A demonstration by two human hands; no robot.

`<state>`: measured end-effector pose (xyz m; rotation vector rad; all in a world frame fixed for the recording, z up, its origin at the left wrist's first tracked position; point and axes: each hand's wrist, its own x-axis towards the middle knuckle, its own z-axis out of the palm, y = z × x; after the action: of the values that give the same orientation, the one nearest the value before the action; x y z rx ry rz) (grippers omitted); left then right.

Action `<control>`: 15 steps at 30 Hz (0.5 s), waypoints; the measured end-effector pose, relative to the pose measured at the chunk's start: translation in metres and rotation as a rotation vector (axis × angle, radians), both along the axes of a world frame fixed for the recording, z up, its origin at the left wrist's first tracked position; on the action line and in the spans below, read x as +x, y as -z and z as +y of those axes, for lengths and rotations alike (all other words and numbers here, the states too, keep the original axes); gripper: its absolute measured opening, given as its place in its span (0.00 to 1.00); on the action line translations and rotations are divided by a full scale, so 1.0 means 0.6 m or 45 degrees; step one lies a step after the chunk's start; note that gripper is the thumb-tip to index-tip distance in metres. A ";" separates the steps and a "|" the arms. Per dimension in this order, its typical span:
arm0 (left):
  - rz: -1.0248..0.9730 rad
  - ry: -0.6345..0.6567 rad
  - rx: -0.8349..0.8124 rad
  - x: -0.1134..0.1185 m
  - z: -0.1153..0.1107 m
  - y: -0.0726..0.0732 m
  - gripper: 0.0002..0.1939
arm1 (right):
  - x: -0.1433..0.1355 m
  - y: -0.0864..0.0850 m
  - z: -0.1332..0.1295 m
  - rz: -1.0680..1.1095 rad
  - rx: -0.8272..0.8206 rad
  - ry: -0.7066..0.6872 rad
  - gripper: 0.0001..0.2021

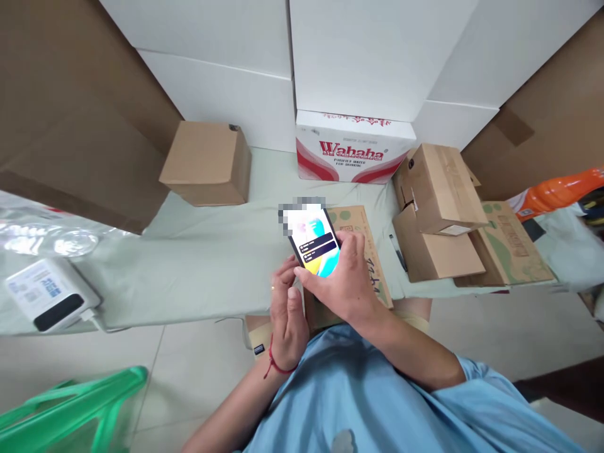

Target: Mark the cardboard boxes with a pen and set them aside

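Note:
A smartphone (311,229) with its screen lit tilts above the table's front edge; two dark notification bars cross a bright, colourful background. My right hand (352,277) is closed around its lower right part, thumb across the bottom of the screen. Just left of the phone's lower end is my left hand (289,308), fingers loosely stretched and a red string on the wrist; whether its fingertips touch the phone is unclear. Under my right hand lies a flat brown cardboard carton (352,217) with handwriting, partly hidden by the hand and phone.
A brown box (205,163) stands back left, and a Wahaha water carton (353,151) at the back. Stacked boxes (446,189), a pen (397,251) and an orange bottle (557,192) are right. A white power bank (51,292) with cable lies left; a green stool (80,402) is below.

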<state>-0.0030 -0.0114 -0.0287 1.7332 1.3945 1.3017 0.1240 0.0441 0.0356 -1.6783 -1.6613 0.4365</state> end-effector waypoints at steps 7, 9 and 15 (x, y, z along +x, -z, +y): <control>-0.366 -0.141 -0.059 0.010 -0.002 -0.006 0.18 | 0.020 -0.008 -0.002 0.049 -0.016 0.010 0.39; -0.398 -0.164 -0.079 0.001 -0.003 0.000 0.16 | 0.058 -0.017 0.005 0.058 -0.002 0.080 0.38; -0.380 -0.394 -0.260 -0.053 -0.020 0.033 0.21 | 0.213 -0.003 0.043 -0.033 0.105 0.557 0.36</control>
<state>-0.0347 -0.0233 -0.0485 1.1673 1.5939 1.4507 0.2520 0.0698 0.0373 -1.9223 -1.2584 0.1309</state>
